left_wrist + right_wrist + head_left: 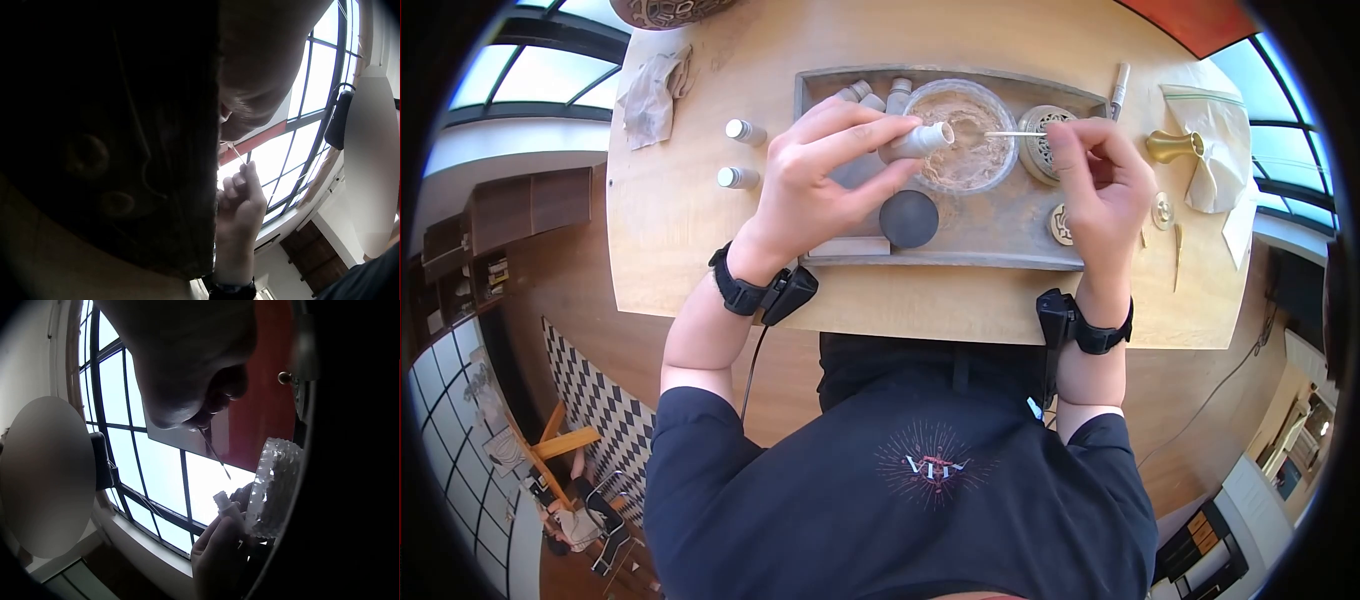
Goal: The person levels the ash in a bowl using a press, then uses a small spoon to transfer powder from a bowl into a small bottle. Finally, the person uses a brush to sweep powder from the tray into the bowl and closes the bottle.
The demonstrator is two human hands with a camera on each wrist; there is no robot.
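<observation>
My left hand (815, 165) holds a small pale bottle (918, 142) between thumb and fingers. The bottle is uncapped and tilted, its mouth facing right at the left part of a clear bowl (1011, 165) of light brown powder. A thin, light-coloured stick (1015, 133) is pinched by the thumb and fingers of my right hand (1105, 190), its tip pointing left over the powder. In the right wrist view the stick (215, 453) slants down towards the bottle neck (222, 500), apart from it, beside the ridged bowl (272, 487). The left wrist view is mostly dark.
A grey tray (960, 261) surrounds the bowl, with a dark round disc (908, 218), more small bottles and a pierced metal lid (1038, 150). Two white-capped bottles (745, 131) stand left. To the right are a brass vase (1175, 147) and a plastic bag (1212, 165).
</observation>
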